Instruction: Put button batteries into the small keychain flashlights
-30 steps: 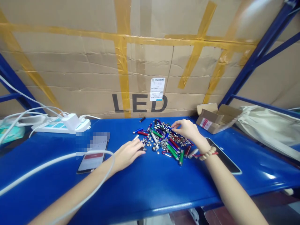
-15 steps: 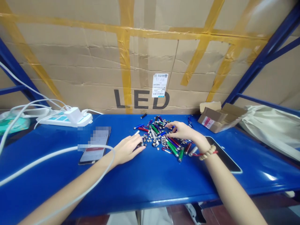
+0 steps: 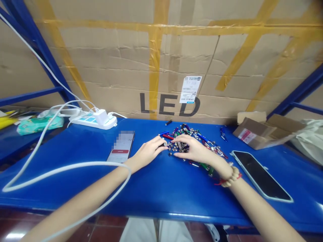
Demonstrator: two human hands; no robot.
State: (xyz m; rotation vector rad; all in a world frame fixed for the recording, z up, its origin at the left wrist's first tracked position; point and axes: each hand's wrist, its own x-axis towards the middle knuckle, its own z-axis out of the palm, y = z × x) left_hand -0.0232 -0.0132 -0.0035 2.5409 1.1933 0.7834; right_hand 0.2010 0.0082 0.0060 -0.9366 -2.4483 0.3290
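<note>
A heap of small shiny metal tubes, small round silver pieces and little clips (image 3: 199, 134) lies on the blue table; the tubes are red, green, blue, purple and black. At the heap's left edge, my left hand (image 3: 148, 150) pinches a small round silver piece (image 3: 165, 144) between thumb and fingers. My right hand (image 3: 193, 148) reaches over the heap from the right, thumb and fingers apart and curved around some loose pieces. Whether its fingertips touch any of them I cannot tell. Part of the heap is hidden behind this hand.
A phone with a lit screen (image 3: 122, 148) lies left, and a dark-screened phone (image 3: 262, 174) right. Behind are a white power strip (image 3: 111, 124), an open small carton (image 3: 252, 134) and a large cardboard box (image 3: 113, 67). A white cable (image 3: 75, 165) loops across my left forearm.
The view has swung left, so things sit farther right. My hands have come closer together. My right hand has moved to the heap's left part, and a round silver piece now shows in my left fingers.
</note>
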